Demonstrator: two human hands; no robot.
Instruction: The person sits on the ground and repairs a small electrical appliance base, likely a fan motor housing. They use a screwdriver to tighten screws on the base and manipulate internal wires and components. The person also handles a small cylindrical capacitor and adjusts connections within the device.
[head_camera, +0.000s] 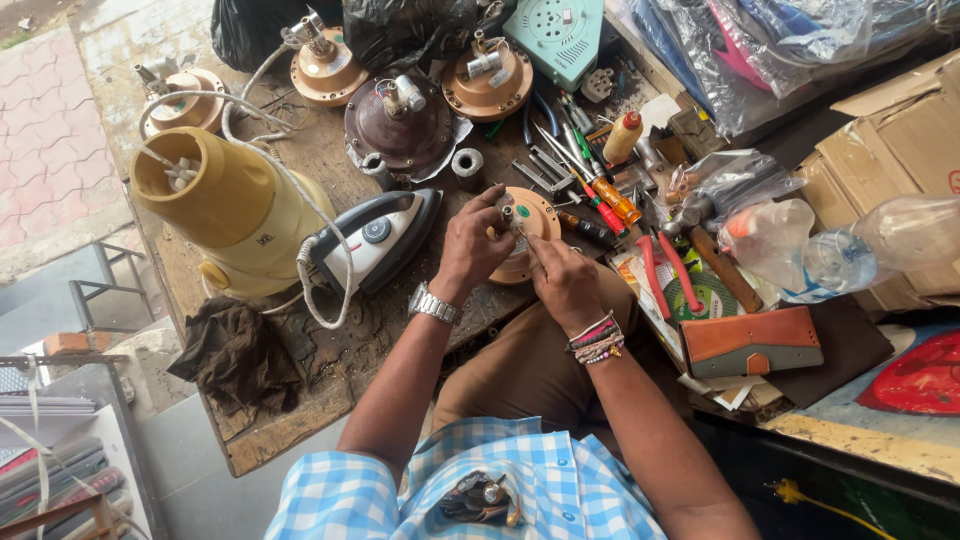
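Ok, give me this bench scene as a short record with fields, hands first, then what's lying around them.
left hand: the left hand grips the top of a round tan motor unit on the bench edge
right hand: the right hand pinches a small part at the same unit
wrists: metal watch on the left, beaded bracelets on the right
beside left hand: white and black clothes iron, yellow mixer base
beside right hand: screwdrivers, red-handled pliers, orange and grey wallet
behind: more round motor units

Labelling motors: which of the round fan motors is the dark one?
The maroon motor in the middle of the back row, behind the iron; the others are tan or copper.
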